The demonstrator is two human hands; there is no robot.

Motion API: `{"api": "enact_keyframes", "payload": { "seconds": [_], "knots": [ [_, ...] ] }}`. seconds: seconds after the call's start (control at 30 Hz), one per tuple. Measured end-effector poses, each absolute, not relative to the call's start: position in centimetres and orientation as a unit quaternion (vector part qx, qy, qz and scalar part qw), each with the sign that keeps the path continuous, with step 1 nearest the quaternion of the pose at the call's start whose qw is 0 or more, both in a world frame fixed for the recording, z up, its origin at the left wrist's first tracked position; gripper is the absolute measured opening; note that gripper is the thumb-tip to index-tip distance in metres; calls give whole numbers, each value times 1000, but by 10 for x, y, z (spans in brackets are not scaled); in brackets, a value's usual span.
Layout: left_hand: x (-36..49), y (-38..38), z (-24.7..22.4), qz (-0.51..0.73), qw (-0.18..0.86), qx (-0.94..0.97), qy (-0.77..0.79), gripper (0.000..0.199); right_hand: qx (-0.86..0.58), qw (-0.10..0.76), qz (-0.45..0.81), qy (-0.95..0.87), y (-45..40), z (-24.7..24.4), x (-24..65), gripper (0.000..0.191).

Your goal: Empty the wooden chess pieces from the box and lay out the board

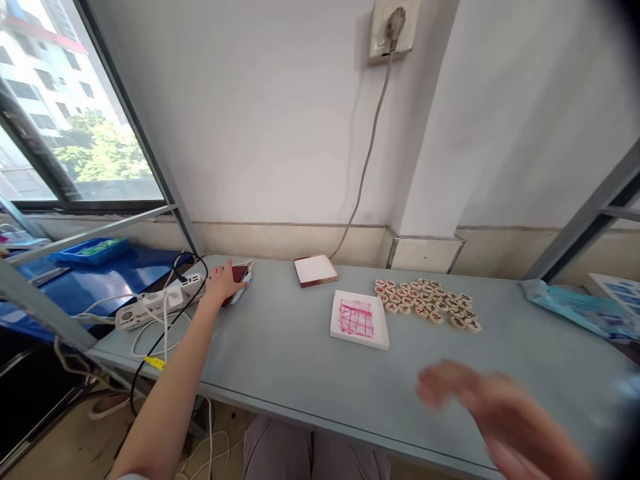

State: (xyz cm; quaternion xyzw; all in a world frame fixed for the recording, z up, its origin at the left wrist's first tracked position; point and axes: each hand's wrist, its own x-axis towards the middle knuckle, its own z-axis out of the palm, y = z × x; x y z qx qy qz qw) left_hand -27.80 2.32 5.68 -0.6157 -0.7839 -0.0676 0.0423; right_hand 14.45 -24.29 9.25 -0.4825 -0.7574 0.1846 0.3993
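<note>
My left hand [221, 283] reaches to the desk's left part, its fingers spread over a dark red flat object [238, 275] with something pale beneath it. Whether the fingers grip it or only rest on it is hard to see. My right hand [480, 393], blurred by motion, hovers over the front right of the desk. A white square box part [359, 320] with pink-red scribbled lines lies mid-desk. Behind it sits a white panel with brown edges [316, 270]. Round Chinese chess pieces [421, 311] with red or black characters lie grouped to its right.
A white power strip [150, 309] with tangled cables lies at the left end of the grey desk [280, 340]. Metal frame posts rise at both sides. A blue tray [93, 251] is beyond the left post, a light-blue plastic package [575, 307] at the far right.
</note>
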Motion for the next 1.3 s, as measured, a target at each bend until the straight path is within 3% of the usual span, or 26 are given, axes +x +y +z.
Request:
{"api": "enact_keyframes", "payload": {
  "seconds": [0.1,0.23,0.4,0.73,1.03,1.3],
  "knots": [
    [-259,20,66,-115,53,-641,-757,80,-547,372,152,-735,-187,94,156,24],
    [-207,8,74,-202,33,-677,-707,61,-647,200,-3,-736,-115,76,180,27],
    [-121,-2,60,-284,-171,-809,-486,32,-664,58,-39,-745,-81,55,186,25],
    [-47,15,11,-372,-265,-771,-445,23,-649,110,44,-751,-72,49,198,20],
    [-52,13,6,-325,-292,-799,-413,20,-624,177,82,-757,-48,70,173,37],
    [-52,12,4,-395,-362,-758,-372,37,-600,173,72,-778,-39,48,116,33]
  ]
}}
